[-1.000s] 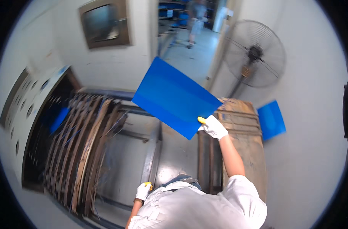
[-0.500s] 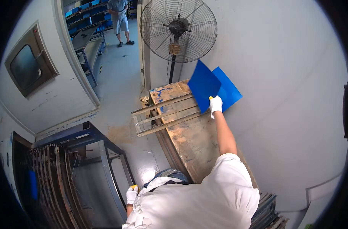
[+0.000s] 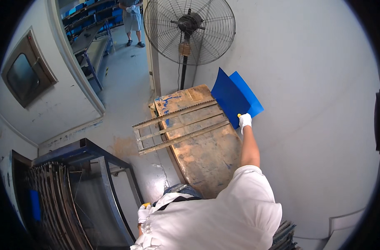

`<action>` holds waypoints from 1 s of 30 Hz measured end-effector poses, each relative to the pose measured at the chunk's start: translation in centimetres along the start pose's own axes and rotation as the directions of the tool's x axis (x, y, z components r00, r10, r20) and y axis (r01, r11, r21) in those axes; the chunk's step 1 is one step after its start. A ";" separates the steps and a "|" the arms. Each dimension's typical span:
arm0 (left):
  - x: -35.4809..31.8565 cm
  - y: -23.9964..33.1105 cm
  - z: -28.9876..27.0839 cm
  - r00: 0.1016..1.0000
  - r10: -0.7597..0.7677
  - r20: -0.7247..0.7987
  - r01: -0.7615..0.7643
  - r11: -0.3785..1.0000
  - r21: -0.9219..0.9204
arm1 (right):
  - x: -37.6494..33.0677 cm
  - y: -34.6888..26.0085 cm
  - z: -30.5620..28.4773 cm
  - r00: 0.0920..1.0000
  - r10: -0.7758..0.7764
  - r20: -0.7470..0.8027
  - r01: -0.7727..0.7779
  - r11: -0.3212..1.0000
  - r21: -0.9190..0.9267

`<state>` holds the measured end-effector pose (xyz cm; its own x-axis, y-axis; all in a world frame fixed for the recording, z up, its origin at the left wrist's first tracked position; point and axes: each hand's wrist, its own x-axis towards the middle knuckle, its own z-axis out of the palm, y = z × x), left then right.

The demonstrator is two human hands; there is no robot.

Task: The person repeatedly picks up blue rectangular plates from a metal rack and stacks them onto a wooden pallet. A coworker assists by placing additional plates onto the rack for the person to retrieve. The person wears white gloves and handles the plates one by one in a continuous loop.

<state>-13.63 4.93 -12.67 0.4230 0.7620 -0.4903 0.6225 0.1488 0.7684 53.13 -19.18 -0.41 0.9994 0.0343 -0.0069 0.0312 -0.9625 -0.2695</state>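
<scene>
My right hand (image 3: pixel 245 121), in a white glove with yellow fingertips, is stretched far forward with its fingers closed on the lower right edge of a dark blue sheet (image 3: pixel 230 96). A second, lighter blue sheet (image 3: pixel 249 92) shows behind it, beside the wall; whether my hand grips that one too is hidden. The dark sheet stands tilted at the right end of a slotted metal rack (image 3: pixel 181 127), which lies across a worn table (image 3: pixel 206 160). My left hand (image 3: pixel 144 212), gloved alike, is low beside my waist. Its fingers are mostly hidden.
A large black floor fan (image 3: pixel 190 25) stands behind the table. On the left are a dark metal frame (image 3: pixel 111 179) and a stack of upright racks (image 3: pixel 57 200). More racks (image 3: pixel 285 235) lie at lower right. A person (image 3: pixel 132 21) stands beyond the doorway.
My right hand has moved slightly right and down, and the dark blue sheet has swung over more of the lighter one. The whole view has shifted a little.
</scene>
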 end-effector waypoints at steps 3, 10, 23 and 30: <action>0.7 -2.0 0.1 0.996 -0.027 0.086 0.047 0.969 -0.244 | 2.4 4.8 1.7 0.974 -0.050 0.220 0.104 0.965 -0.241; -3.2 0.0 -0.4 0.998 -0.066 -0.013 0.067 0.997 0.041 | -4.1 1.5 6.5 0.628 0.336 0.702 -0.634 0.744 0.211; -2.5 -3.3 -2.5 0.990 -0.086 -0.111 0.016 0.853 -0.521 | -41.7 -28.3 9.9 -0.156 -0.619 0.770 -0.155 0.785 0.600; -5.4 -3.0 -8.9 0.976 -0.027 -0.215 -0.015 0.981 -0.193 | -54.2 -33.4 10.4 -0.535 -0.591 0.604 0.024 0.703 0.711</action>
<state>-23.59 5.97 -8.68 0.2541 0.8754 -0.4112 0.4772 0.2563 0.8406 -2.27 13.96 -1.06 -0.5624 0.7133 -0.4182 0.0350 -0.4848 -0.8739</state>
